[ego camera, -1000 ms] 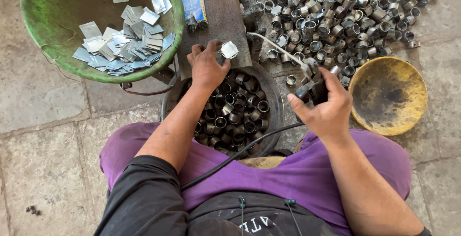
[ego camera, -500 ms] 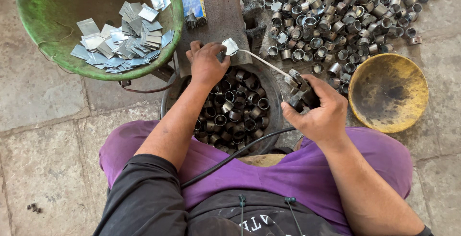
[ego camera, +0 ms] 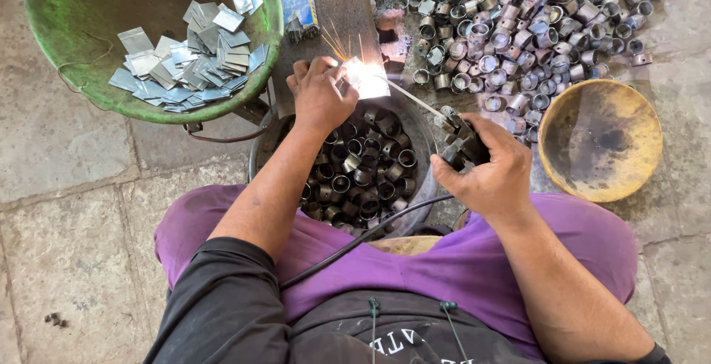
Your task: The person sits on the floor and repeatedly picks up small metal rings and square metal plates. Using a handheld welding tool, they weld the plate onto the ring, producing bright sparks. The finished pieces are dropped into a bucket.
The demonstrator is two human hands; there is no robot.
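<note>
My left hand rests on a dark metal plate and holds a small metal piece that is lost in a bright white welding glare with sparks flying up. My right hand grips a black electrode holder. Its thin rod reaches up-left into the glare. A black cable runs from the holder across my purple-clad lap. Below both hands sits a dark round pan full of short metal rings.
A green basin with several flat metal squares stands at the upper left. A heap of loose metal rings lies on the stone floor at the upper right. A worn yellow bowl sits to the right.
My right hand swung the rod tip left to the piece in my left hand, and an arc with sparks has lit there. My left hand stayed on the plate.
</note>
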